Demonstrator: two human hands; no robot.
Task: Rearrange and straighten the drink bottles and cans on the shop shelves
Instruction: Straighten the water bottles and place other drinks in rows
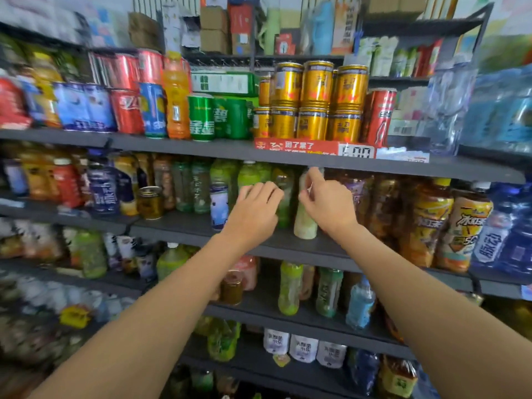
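Both my hands reach to the second shelf [288, 249] from the top, in the middle of the rack. My right hand [325, 203] grips a pale green bottle [305, 223] near its neck; the bottle stands upright at the shelf's front. My left hand [254, 208] has its fingers curled round a green bottle [283, 208] just left of it, mostly hidden behind the hand. More green tea bottles [221, 174] stand behind and to the left.
Gold cans [316, 105], green cans [201, 116] and red cans [126, 110] fill the shelf above. Amber iced tea bottles [429, 223] and blue water bottles [495, 237] stand to the right. Lower shelves hold green bottles [289, 289] and white ones [303, 348].
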